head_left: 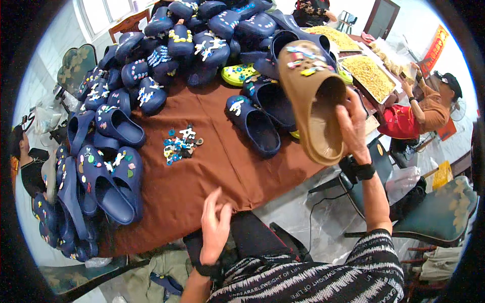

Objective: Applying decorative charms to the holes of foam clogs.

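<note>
My right hand (pixel 353 123) grips a tan clog (pixel 303 91) by its heel end, raised above the right side of the table. Colourful charms sit on its toe, slightly blurred. My left hand (pixel 216 227) is in front of the table's near edge, fingers apart and nothing in it. On the brown tablecloth (pixel 212 171) lies a small heap of loose charms (pixel 181 145) in blue, white, yellow and dark colours. Just left of the raised clog, a navy clog (pixel 255 129) with white charms rests on the cloth, and another navy clog (pixel 275 103) is partly hidden behind the tan one.
Navy clogs (pixel 207 50) with charms are piled along the table's far side, and more (pixel 108 187) stand at the left. A lime-green clog (pixel 238 74) shows among them. A person in a cap (pixel 429 103) sits at the right near trays of small yellowish pieces (pixel 368 76). Chairs (pixel 439 212) stand around.
</note>
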The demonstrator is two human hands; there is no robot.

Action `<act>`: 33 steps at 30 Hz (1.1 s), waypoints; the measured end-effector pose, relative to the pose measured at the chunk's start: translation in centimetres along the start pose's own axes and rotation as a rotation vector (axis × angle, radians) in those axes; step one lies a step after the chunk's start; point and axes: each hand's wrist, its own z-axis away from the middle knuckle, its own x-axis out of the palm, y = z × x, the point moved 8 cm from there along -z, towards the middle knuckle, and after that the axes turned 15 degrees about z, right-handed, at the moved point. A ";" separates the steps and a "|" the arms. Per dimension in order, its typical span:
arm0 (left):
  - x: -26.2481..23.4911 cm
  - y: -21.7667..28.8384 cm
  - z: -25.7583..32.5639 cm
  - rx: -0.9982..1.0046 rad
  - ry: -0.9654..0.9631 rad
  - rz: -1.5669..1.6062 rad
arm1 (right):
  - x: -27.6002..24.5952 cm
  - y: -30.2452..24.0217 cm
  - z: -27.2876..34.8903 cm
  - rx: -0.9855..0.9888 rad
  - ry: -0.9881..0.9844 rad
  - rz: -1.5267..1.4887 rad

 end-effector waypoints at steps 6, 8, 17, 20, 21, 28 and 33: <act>10.7 4.1 -11.1 -0.107 -0.239 0.524 | 8.2 -3.8 -0.8 -0.223 -0.161 0.108; 10.6 4.5 -14.9 0.104 -0.110 0.506 | 12.1 -4.9 -1.1 -0.201 -0.390 0.205; 11.3 -0.7 -23.8 -0.016 0.076 0.505 | 6.1 1.9 -20.5 -0.175 -0.181 1.059; 13.9 -2.2 -25.2 -0.079 0.103 0.343 | 8.7 5.9 -24.9 -0.126 -0.155 1.136; 14.0 -2.5 -25.7 -0.026 0.093 0.347 | 10.8 5.5 -24.2 -0.111 -0.131 1.233; 17.6 -1.9 -27.4 0.104 0.013 0.334 | 10.2 11.2 -24.4 -0.176 -0.101 1.192; 19.3 -1.4 -29.1 0.105 -0.022 0.243 | 6.1 15.5 -25.8 -0.115 -0.132 1.149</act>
